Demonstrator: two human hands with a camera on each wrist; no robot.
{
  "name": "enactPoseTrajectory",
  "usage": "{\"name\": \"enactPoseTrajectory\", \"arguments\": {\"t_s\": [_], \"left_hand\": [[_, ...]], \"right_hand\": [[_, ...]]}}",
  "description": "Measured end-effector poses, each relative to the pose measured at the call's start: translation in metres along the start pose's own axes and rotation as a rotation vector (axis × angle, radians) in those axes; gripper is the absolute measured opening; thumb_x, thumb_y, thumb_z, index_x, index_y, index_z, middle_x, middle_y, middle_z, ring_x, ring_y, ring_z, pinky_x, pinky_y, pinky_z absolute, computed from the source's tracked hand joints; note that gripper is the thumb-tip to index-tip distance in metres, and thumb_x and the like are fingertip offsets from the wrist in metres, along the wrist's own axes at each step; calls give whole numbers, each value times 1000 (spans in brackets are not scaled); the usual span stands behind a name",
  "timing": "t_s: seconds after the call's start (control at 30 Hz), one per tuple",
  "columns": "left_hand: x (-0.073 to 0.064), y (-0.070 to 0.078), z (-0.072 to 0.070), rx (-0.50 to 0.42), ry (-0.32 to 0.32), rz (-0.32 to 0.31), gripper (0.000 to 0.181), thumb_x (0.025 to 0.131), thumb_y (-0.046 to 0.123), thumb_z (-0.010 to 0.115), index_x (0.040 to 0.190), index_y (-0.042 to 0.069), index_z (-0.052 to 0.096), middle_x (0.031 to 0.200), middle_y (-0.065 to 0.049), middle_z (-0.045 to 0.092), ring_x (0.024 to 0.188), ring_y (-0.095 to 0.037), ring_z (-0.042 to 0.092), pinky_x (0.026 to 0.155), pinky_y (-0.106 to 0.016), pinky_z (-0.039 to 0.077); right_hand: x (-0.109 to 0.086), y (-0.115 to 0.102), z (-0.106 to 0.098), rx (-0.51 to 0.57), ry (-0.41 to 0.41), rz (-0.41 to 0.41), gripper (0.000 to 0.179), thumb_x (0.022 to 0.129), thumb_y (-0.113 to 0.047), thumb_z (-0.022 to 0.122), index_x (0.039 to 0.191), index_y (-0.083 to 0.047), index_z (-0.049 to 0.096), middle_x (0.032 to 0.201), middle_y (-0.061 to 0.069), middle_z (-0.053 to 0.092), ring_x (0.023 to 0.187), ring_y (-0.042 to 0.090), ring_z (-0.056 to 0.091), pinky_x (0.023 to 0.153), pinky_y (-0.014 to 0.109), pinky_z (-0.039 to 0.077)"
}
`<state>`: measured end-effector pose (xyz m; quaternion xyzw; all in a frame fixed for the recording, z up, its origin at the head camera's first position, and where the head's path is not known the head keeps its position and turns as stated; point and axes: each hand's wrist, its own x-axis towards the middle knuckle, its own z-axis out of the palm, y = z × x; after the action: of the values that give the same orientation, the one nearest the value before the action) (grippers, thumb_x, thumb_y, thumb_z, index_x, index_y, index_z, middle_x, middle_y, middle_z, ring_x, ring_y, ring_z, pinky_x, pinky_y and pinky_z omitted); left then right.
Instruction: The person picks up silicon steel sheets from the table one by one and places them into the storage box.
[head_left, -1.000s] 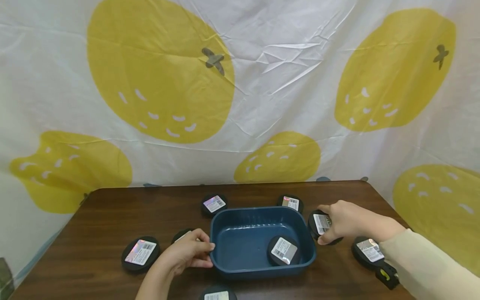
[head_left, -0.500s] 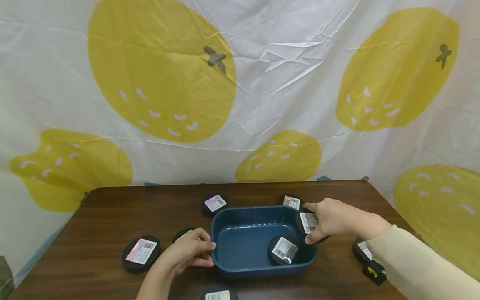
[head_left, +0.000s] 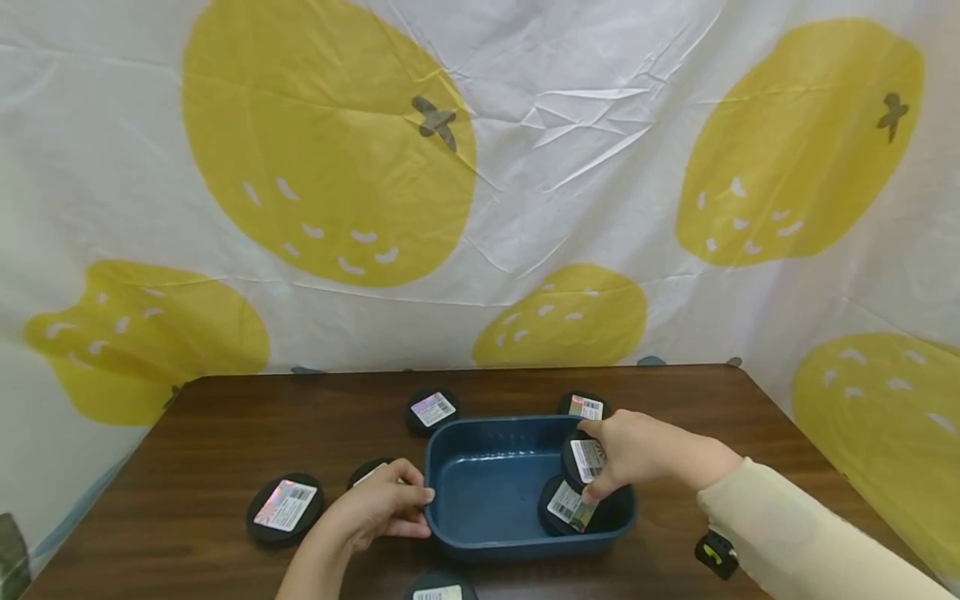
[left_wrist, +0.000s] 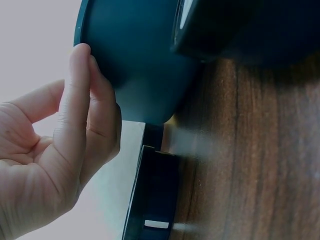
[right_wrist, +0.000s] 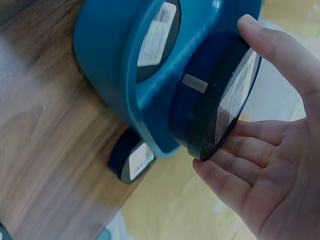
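My right hand (head_left: 637,450) grips a round, flat black container with a white barcode label (head_left: 587,460) by its edges, tilted, over the right end of a dark blue plastic bin (head_left: 517,547). In the right wrist view, thumb and fingertips span that container (right_wrist: 215,95) at the bin's rim. A second black container (head_left: 562,504) lies label up inside the bin, partly hidden behind the held one. At the left end, fingers of my left hand (head_left: 390,504) pinch the bin's rim; the left wrist view shows a fingertip on the bin's edge (left_wrist: 82,25).
More labelled black containers lie on the brown table (head_left: 225,442): at the left (head_left: 285,510), behind the left hand (head_left: 367,472), at the back (head_left: 433,410), behind the bin (head_left: 585,406) and at the front (head_left: 441,587). A lemon-print cloth (head_left: 525,208) hangs behind.
My right hand has carried the container leftward from beside the bin to over its right end. The sleeve now covers a container at the right. The left hand stays on the rim.
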<state>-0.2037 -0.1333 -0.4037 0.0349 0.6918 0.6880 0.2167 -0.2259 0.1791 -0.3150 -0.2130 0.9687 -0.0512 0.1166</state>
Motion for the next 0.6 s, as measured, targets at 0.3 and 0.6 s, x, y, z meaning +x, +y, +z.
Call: {"name": "enactPoseTrajectory", "arguments": {"t_s": [0.3,0.6], "left_hand": [[1,-1,0,-3,1,0,17,86,1,56,94,-1,41,73,-9,50,58,-13,58,59,-28,58],[0,-1,0,-1,11,-4,17,86,1,56,94,-1,41,73,-9,50,58,-13,58,59,-28,58]], "right_hand": [[7,-6,14,46,-26,9,91,59,-43,82,130,3,49,85,3,62,67,14,51,63,31,48],[9,-9,24,21,-9,-24,89,57,-44,82,125,4,53,82,1,62,69,14,51,67,33,49]]}}
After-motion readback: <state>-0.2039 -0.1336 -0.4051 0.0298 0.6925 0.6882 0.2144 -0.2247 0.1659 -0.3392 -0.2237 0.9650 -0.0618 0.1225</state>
